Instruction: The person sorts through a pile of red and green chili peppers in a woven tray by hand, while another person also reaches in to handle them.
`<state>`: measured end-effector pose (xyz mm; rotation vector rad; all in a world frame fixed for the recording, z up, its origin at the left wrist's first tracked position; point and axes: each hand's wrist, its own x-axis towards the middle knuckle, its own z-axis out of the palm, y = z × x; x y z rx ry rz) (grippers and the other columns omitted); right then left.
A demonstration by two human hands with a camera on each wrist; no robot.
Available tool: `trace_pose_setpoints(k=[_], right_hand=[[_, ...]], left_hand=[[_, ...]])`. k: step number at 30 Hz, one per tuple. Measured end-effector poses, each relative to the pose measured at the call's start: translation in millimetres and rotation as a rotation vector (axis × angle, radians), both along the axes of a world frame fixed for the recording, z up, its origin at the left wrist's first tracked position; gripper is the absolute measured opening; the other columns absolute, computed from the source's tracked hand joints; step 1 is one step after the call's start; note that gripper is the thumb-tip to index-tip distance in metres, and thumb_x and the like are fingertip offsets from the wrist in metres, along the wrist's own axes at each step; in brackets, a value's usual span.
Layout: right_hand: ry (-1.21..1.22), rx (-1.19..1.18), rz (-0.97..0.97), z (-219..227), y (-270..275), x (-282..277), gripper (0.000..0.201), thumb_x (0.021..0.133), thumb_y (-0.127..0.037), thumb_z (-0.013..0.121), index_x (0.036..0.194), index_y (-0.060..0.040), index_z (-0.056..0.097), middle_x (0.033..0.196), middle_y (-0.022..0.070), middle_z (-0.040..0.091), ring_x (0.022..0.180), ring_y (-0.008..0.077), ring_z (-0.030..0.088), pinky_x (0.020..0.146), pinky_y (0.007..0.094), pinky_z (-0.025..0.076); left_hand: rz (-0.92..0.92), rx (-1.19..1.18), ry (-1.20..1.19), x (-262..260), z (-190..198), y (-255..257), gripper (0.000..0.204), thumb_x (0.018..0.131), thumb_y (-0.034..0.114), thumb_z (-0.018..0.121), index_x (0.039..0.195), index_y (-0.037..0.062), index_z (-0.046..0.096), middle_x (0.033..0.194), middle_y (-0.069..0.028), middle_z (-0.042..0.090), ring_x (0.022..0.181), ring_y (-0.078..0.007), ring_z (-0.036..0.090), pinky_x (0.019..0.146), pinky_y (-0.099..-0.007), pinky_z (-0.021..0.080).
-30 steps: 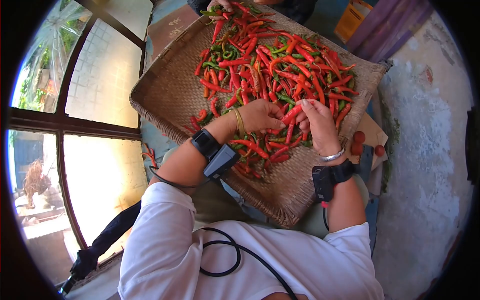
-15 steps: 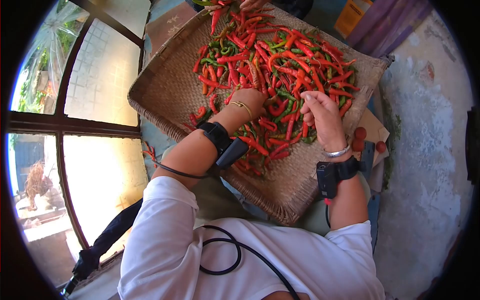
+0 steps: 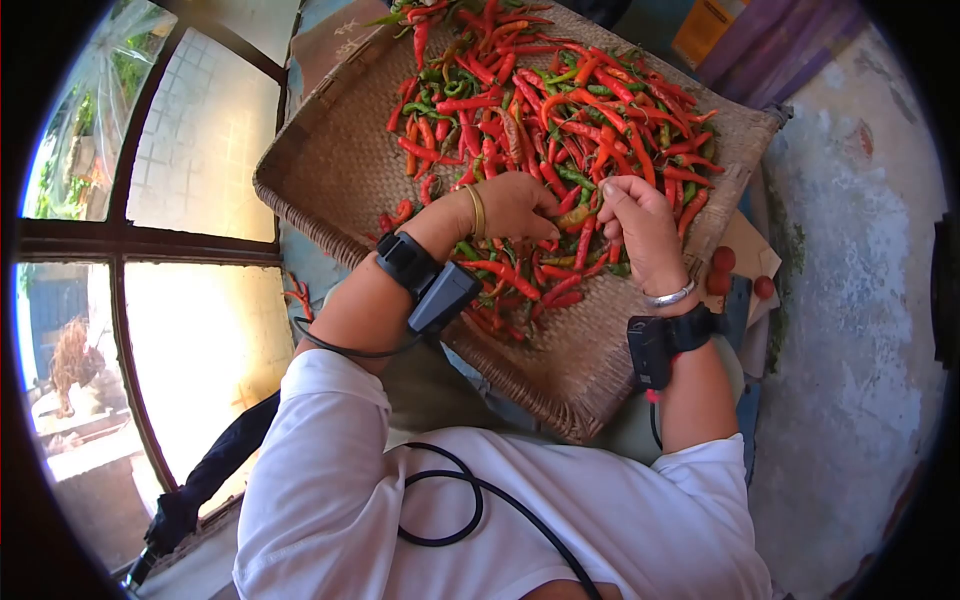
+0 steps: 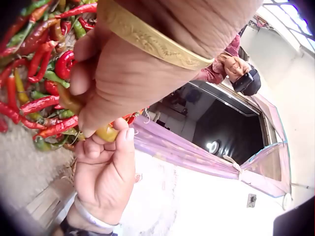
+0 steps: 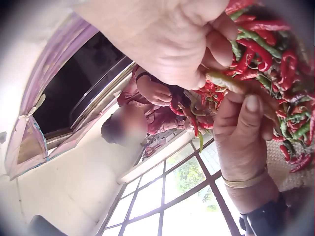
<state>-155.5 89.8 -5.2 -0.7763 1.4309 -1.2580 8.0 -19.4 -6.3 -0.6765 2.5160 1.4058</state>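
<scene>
Left hand (image 3: 515, 207) lifted to right hand (image 3: 642, 230), fingers of both pinching yellow-green pepper (image 3: 576, 216), basket (image 3: 325, 165) of red and green peppers (image 3: 468, 103)

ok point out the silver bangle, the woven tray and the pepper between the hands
Silver bangle (image 3: 672, 298): head view, front of its band
Woven tray (image 3: 330, 165): head view, bare weave toward picture left
Yellow-green pepper (image 5: 229, 83): right wrist view, on its pale side

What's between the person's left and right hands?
A yellow-green pepper lies between them, its ends at the fingers of the left hand and the right hand; the right wrist view shows it.
</scene>
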Motion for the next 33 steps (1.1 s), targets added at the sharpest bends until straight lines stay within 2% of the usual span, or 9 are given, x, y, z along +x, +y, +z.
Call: trace_pose_setpoints(k=[4,6,7,10,13,18,20,23,33], right_hand=[[-0.041,-0.02,-0.077,3,0,-8,0.018,0.085,-0.019,0.05,0.093,-0.003,0.055,0.065,-0.0019,0.053,0.05,0.0023,0.045,0.044,0.0155,0.035],[-0.023,-0.011,-0.069,4,1,-8,0.02,0.086,-0.02,0.05,0.096,-0.0035,0.054,0.065,-0.0025,0.052,0.05,0.0021,0.045,0.044,0.0154,0.036],[-0.028,-0.02,-0.068,5,1,-6,0.019,0.085,-0.02,0.05,0.094,-0.0029,0.055,0.064,-0.0019,0.053,0.05,0.0025,0.046,0.044,0.0159,0.036],[-0.025,-0.032,-0.056,5,1,-5,0.019,0.085,-0.019,0.051,0.092,-0.0022,0.055,0.064,-0.0013,0.053,0.05,0.003,0.046,0.044,0.0162,0.036],[-0.016,-0.031,-0.05,7,0,-8,0.019,0.085,-0.018,0.051,0.092,-0.002,0.055,0.064,-0.0013,0.053,0.051,0.0032,0.047,0.045,0.0163,0.036],[0.004,-0.014,-0.04,9,2,-10,0.018,0.086,-0.017,0.049,0.096,-0.0035,0.054,0.065,-0.0022,0.053,0.05,0.002,0.045,0.043,0.0154,0.035],[-0.015,-0.031,-0.024,8,2,-10,0.018,0.086,-0.017,0.049,0.097,-0.0032,0.054,0.065,-0.0021,0.052,0.05,0.0021,0.045,0.043,0.0154,0.035],[-0.042,-0.035,-0.01,7,2,-8,0.018,0.086,-0.017,0.049,0.097,-0.0031,0.054,0.065,-0.0021,0.052,0.05,0.0022,0.045,0.044,0.0153,0.035],[0.025,-0.026,0.015,7,0,-6,0.018,0.085,-0.017,0.049,0.096,-0.0027,0.054,0.067,-0.0014,0.053,0.053,0.0023,0.046,0.046,0.0153,0.036]], left_hand=[[0.498,0.164,0.106,6,-11,-38,0.027,0.074,0.022,0.063,0.092,0.0028,0.061,0.068,-0.008,0.061,0.062,-0.0162,0.059,0.058,-0.0297,0.046],[0.74,-0.468,0.409,4,-16,-46,0.026,0.073,0.022,0.063,0.093,0.0051,0.06,0.074,-0.0093,0.062,0.069,-0.0214,0.06,0.061,-0.0333,0.047],[0.739,-0.467,0.409,4,-18,-43,0.026,0.073,0.022,0.063,0.093,0.0051,0.06,0.074,-0.0093,0.062,0.069,-0.0214,0.06,0.061,-0.0333,0.047],[0.128,-0.558,0.007,-3,-19,-15,0.025,0.07,0.019,0.062,0.092,0.0092,0.06,0.08,-0.0108,0.061,0.073,-0.026,0.059,0.065,-0.036,0.047],[-0.204,-0.532,-0.246,-11,-24,1,0.026,0.069,0.022,0.062,0.091,0.0094,0.06,0.08,-0.0099,0.06,0.077,-0.0265,0.058,0.067,-0.0378,0.046],[-0.171,-0.576,-0.345,-13,-23,0,0.026,0.071,0.023,0.06,0.094,0.0115,0.06,0.084,-0.0063,0.06,0.082,-0.0251,0.058,0.069,-0.0381,0.046],[0.064,-0.585,-0.25,-13,-29,1,0.026,0.071,0.023,0.06,0.096,0.0131,0.059,0.088,-0.005,0.06,0.084,-0.0238,0.058,0.068,-0.0374,0.047],[-0.042,-0.631,-0.25,-14,-56,-5,0.028,0.071,0.023,0.059,0.098,0.014,0.059,0.088,-0.0052,0.061,0.082,-0.0241,0.058,0.068,-0.0371,0.047],[-0.017,-0.596,-0.082,-4,-18,-6,0.024,0.072,0.024,0.062,0.091,0.0105,0.062,0.081,-0.0053,0.062,0.075,-0.0202,0.06,0.066,-0.0333,0.047]])
